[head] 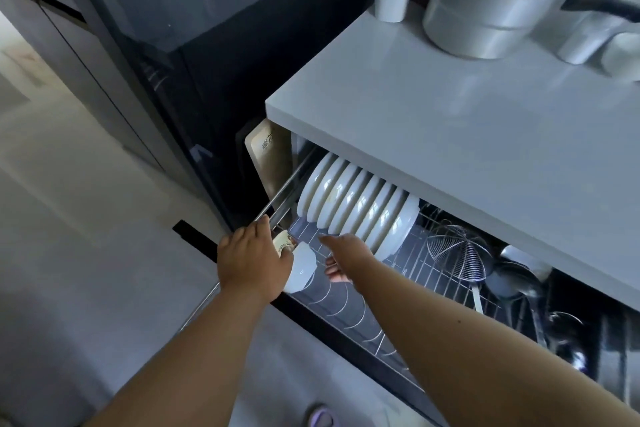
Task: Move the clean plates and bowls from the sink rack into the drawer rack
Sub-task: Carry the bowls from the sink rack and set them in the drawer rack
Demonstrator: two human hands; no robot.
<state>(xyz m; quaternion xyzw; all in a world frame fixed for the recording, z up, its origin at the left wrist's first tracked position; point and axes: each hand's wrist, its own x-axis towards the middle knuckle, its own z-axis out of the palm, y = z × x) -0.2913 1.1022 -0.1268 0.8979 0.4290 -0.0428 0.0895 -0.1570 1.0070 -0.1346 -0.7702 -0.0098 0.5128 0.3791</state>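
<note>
Two bare forearms reach down from the near edge into an open pull-out wire drawer rack (398,274) under a pale grey countertop (467,135). The left hand (252,260) has its fingers curled around small white ceramic bowls (301,269) at the rack's front left corner. The right hand (346,253) hovers just beside them, fingers loosely apart, gripping nothing. A row of upright white plates (356,208) fills the slots behind. The bowls seem mid-placement; next, seat them between the wires and let go.
</note>
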